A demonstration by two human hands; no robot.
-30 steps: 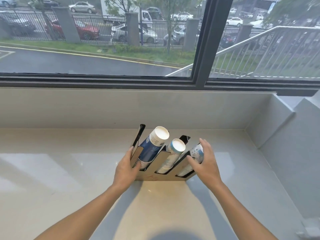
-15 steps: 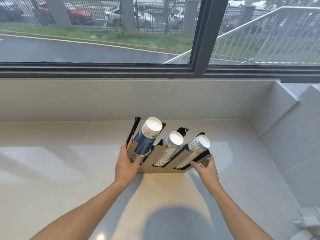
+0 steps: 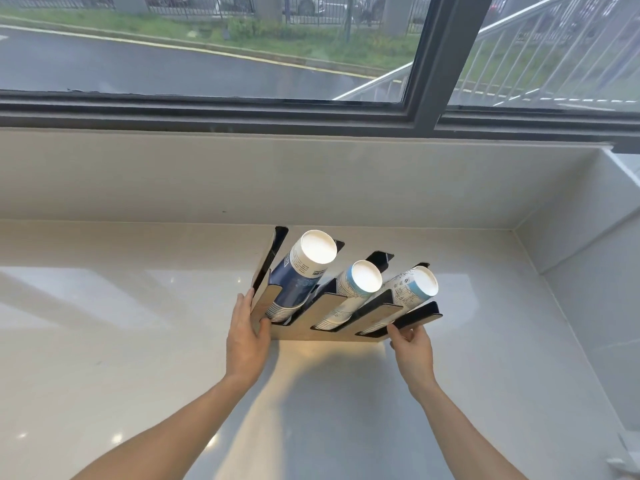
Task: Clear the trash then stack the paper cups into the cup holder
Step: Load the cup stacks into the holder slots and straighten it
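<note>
A wooden cup holder [image 3: 323,327] with black slots rests on the pale counter [image 3: 104,341], tilted back toward the wall. Three stacks of paper cups lie slanted in its slots: a dark blue stack [image 3: 299,277] on the left, a white and light blue stack [image 3: 349,291] in the middle, another white and light blue stack [image 3: 408,289] on the right. My left hand [image 3: 246,336] grips the holder's left end, thumb on the front face. My right hand [image 3: 412,348] grips its lower right corner from beneath.
A low wall [image 3: 311,181] rises just behind the holder, under a dark-framed window [image 3: 426,64]. The counter ends at a side wall [image 3: 588,271] on the right. A small white object [image 3: 627,462] sits at the bottom right corner.
My right hand dropped from the right cup stack to the holder's lower right corner. The holder shifted slightly toward the wall. My view tilted downward.
</note>
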